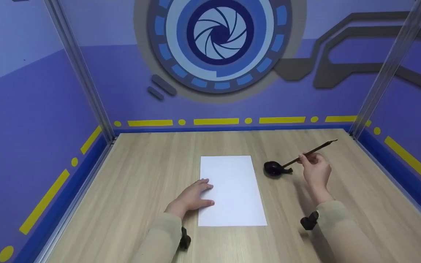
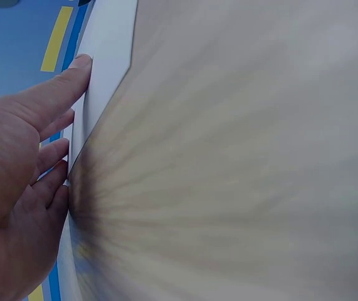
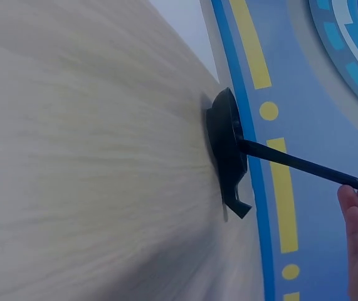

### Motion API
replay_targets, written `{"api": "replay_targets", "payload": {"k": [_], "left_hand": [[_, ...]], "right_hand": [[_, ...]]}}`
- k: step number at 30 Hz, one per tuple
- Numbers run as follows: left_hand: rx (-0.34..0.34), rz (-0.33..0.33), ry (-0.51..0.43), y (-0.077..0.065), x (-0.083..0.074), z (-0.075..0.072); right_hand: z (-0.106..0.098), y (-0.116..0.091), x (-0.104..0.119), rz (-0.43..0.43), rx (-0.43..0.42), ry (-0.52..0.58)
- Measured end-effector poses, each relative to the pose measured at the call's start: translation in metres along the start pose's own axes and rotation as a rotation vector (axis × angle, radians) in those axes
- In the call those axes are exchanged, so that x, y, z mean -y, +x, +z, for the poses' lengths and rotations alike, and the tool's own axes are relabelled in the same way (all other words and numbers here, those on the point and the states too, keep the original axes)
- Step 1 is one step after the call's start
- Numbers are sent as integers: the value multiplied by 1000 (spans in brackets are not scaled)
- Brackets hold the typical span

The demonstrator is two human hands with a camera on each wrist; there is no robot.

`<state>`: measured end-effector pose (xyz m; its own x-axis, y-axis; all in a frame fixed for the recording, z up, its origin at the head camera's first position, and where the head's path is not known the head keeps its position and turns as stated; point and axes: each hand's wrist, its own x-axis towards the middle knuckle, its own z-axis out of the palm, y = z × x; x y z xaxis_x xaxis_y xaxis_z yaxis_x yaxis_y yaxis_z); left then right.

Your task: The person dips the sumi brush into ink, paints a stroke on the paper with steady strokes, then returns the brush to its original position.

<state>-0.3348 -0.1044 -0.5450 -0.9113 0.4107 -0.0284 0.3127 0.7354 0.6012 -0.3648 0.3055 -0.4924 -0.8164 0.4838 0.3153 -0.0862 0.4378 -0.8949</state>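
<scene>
A white sheet of paper (image 1: 230, 193) lies on the wooden table. My left hand (image 1: 192, 195) rests on its left edge, fingers and thumb spread; in the left wrist view the thumb (image 2: 72, 81) lies against the paper. Right of the sheet sits a small black ink dish (image 1: 272, 169) with a short curved stem. My right hand (image 1: 316, 171) pinches a dark writing brush (image 1: 320, 148) by its shaft, held at a slant. In the right wrist view the brush's lower end (image 3: 249, 148) meets the open face of the dish; its tip is hidden inside.
Blue printed panels (image 1: 97, 84) with yellow dashes wall in the table (image 1: 133, 171) at the back and sides. Metal posts (image 1: 82, 73) stand at the back corners. A dark device (image 1: 310, 221) is strapped at each wrist.
</scene>
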Motion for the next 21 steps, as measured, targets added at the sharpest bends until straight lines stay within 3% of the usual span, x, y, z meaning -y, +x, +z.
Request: {"api": "replay_targets", "payload": {"k": [7, 11, 16, 21], "left_hand": [[0, 17, 24, -2, -2, -2], [-4, 9, 21, -2, -3, -2], [-5, 6, 11, -1, -2, -2], [-2, 24, 18, -1, 0, -1]], "right_hand": [[-5, 1, 6, -60, -27, -15], [-4, 2, 10, -137, -42, -10], [0, 1, 14, -236, -18, -44], [1, -1, 16, -260, 9, -85]]}}
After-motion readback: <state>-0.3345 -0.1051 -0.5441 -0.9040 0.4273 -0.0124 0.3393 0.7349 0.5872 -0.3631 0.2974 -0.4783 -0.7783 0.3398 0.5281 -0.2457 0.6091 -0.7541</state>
